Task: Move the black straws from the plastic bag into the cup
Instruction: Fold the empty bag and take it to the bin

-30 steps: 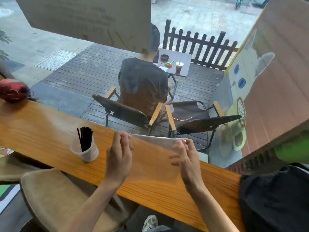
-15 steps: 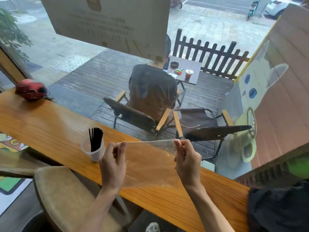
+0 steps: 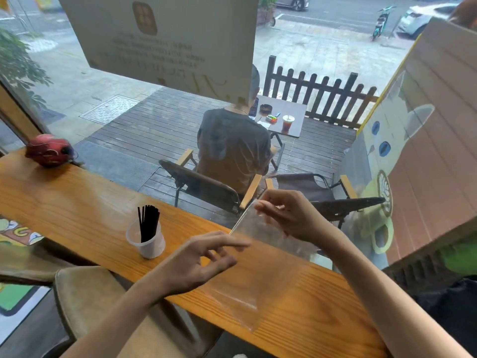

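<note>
A: Head view, item one: cup [image 3: 146, 241], clear plastic, upright on the wooden counter [image 3: 77, 202], left of both hands. Contents: black straws [image 3: 148, 223], one bundle, standing, tops fanned above the rim.

B: Item two?

A: Plastic bag [image 3: 258, 267], clear, apparently empty; no straws visible inside. Upper corner raised, lower end resting on the counter. Right hand [image 3: 291, 215] pinches that upper corner between thumb and fingertips.

B: Left hand?

A: Left hand [image 3: 198, 264], fingers loosely spread, holding nothing, hovering just beside the bag's near edge.

B: Status?

A: Judged complete, or nearly so; all visible straws are in the cup.

B: Risks?

A: One: the cup looks light and top-heavy with tall straws. A sweep of the left forearm or the trailing bag could tip it and scatter them. Two: a thin straw may cling unseen inside the bag; the glare prevents a firm check. Three: held by one corner, the slack bag could slip off the counter's near edge.
</note>
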